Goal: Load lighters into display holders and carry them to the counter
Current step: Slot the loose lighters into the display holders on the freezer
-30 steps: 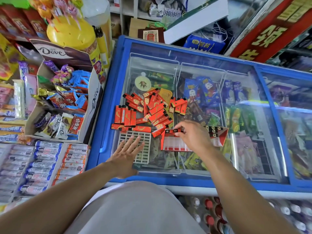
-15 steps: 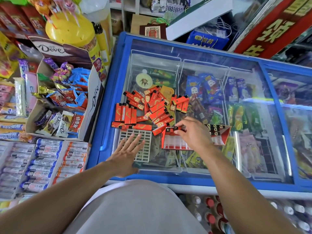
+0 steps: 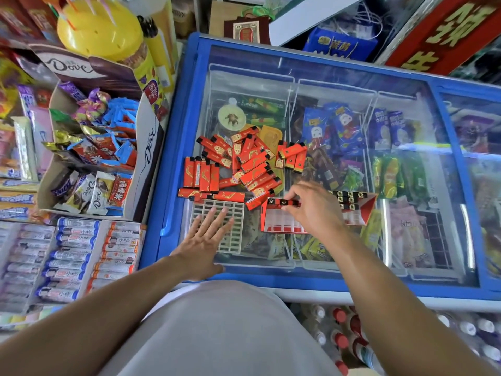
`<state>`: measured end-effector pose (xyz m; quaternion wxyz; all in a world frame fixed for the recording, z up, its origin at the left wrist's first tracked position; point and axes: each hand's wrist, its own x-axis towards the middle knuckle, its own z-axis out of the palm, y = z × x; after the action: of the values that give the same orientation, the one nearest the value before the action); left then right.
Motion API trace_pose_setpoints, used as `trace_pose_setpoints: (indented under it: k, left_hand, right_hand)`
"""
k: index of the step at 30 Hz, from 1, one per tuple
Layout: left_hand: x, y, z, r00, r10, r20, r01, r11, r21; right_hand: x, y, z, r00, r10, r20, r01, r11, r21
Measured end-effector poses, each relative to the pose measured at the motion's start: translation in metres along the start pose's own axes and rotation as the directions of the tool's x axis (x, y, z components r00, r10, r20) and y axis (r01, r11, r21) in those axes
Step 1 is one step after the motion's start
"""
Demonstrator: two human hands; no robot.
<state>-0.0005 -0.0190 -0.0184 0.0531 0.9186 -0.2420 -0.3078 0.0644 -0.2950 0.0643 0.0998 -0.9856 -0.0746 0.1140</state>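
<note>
Red lighter [image 3: 283,203] lies crosswise, pinched by the right hand [image 3: 314,210]; left hand [image 3: 206,240] spread flat.

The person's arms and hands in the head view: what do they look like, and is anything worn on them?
Both forearms are bare as far as the picture shows: no sleeves, watch, bracelet or gloves. The left hand and the right hand show no rings that I can make out. The only clothing in view is a light grey garment over the body, between the arms.
</note>
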Motion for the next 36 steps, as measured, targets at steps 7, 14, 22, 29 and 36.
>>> trace_pose_setpoints:
  k: [7,14,22,29,36]
  left_hand:
    - [0.002,-0.001,0.001,1.0,-0.002,0.013,0.002,1.0,-0.003]
    - [0.002,-0.002,0.001,1.0,0.0,0.015,0.0,1.0,-0.025]
    - [0.005,-0.006,-0.009,0.997,0.023,0.07,-0.012,0.988,-0.152]
    - [0.005,-0.002,-0.019,0.996,-0.001,0.088,0.017,0.985,-0.171]
    - [0.002,0.032,-0.055,0.971,-0.004,-0.239,-0.052,0.973,-0.226]
  right_hand:
    - [0.017,-0.003,-0.026,0.981,0.006,0.195,-0.048,0.977,0.208]
    - [0.101,0.026,-0.019,0.87,0.471,0.144,-0.476,0.729,0.492]
    - [0.129,0.039,0.021,0.756,0.619,0.213,-0.588,0.499,0.637]
    - [0.137,0.041,0.019,0.756,0.622,0.204,-0.533,0.404,0.743]
    - [0.137,0.036,0.01,0.761,0.629,0.16,-0.488,0.39,0.781]
